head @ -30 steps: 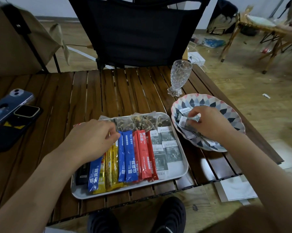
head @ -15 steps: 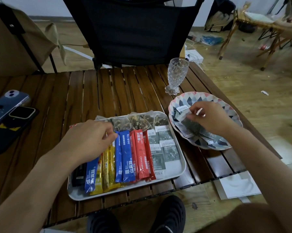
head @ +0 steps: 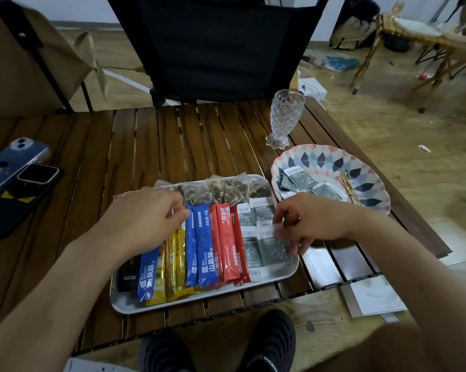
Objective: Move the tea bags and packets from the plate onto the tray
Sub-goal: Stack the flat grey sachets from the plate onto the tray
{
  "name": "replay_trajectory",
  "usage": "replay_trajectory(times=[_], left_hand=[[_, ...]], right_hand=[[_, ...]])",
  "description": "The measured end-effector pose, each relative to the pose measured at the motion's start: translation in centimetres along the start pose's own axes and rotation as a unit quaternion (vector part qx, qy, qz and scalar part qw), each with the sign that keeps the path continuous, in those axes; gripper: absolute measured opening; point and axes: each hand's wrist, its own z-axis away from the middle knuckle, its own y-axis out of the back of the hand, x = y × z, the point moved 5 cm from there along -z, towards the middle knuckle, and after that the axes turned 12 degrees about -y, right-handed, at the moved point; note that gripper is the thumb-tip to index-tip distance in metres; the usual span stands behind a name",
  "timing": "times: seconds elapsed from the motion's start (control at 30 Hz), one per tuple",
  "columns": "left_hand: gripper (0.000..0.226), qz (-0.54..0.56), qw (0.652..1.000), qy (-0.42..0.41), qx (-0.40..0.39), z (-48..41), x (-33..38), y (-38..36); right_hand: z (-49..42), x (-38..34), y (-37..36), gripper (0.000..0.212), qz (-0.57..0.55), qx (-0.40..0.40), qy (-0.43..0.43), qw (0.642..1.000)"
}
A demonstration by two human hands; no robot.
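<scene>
A grey packet (head: pixel 276 251) is at the tray's right edge, over the other grey packets stacked there. I cannot tell whether it already rests on them. The right hand (head: pixel 307 224) pinches its white top end between thumb and fingers.

To place it well, lower it flat and square with the column beside the red sticks (head: pixel 226 242). Let go only once it sits inside the rim of the tray (head: pixel 199 300), because from this edge it could slide onto the table (head: pixel 119 146).

The left hand (head: pixel 143 218) rests on the blue sticks (head: pixel 205 253), fingers bent with their tips at the top ends. Whether they pinch one I cannot tell.

The remaining packets (head: pixel 297 179) lie on the plate (head: pixel 334 154), near the table's right edge.
</scene>
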Motion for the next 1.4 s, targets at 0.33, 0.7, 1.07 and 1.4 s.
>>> replay_trajectory(times=[0.33,0.7,1.07,1.4], left_hand=[[0.021,0.004,1.0,0.005,-0.006,0.0,-0.1,-0.1],[0.017,0.008,1.0,0.006,-0.015,0.0,0.0,-0.1],[0.019,0.004,1.0,-0.008,-0.002,-0.3,0.4,-0.2],[0.019,-0.013,1.0,-0.009,0.009,-0.8,1.6,-0.5]], right_hand=[[0.5,-1.6,-0.8,0.043,0.34,0.176,-0.008,0.924],[0.1,-2.0,-1.7,0.058,0.385,0.18,-0.02,0.905],[-0.6,-1.8,-2.8,0.037,0.326,0.098,-0.018,0.94],[0.2,-1.0,2.7,0.016,0.192,0.219,0.01,0.957]])
